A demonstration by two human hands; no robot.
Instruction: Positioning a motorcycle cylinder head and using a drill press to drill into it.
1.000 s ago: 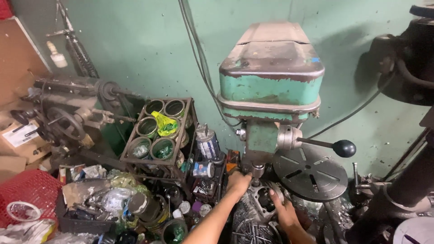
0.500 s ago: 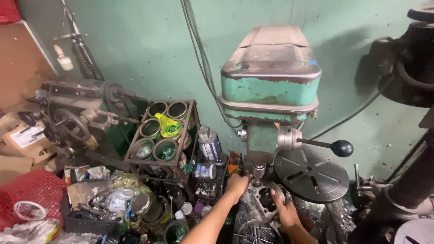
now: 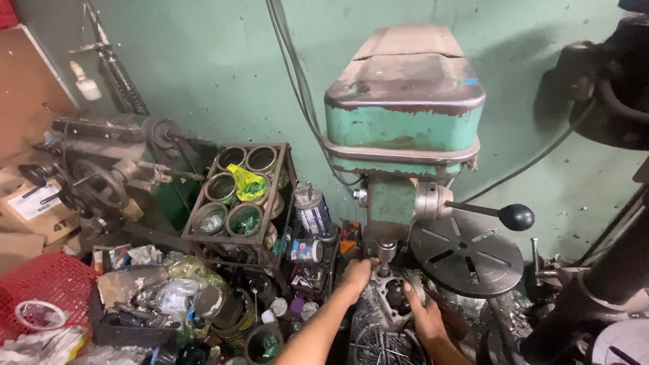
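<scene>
Both hands on casting under drill press.
Left hand (image 3: 356,272) and right hand (image 3: 424,316) grasp casting (image 3: 392,301) at 6 o'clock below chuck (image 3: 385,255); its underside hidden.

A worn green bench drill press (image 3: 404,128) stands against the wall, its black-knobbed feed handle (image 3: 517,217) sticking out to the right. Below the spindle sits a grey metal engine casting (image 3: 392,301), with the left hand (image 3: 356,274) on its left side and the right hand (image 3: 424,318) on its right. A round slotted metal table (image 3: 468,253) lies just right of the casting. Left of the press stands a wire rack of open tin cans (image 3: 242,196); farther left lies a red plastic basket (image 3: 40,287).
</scene>
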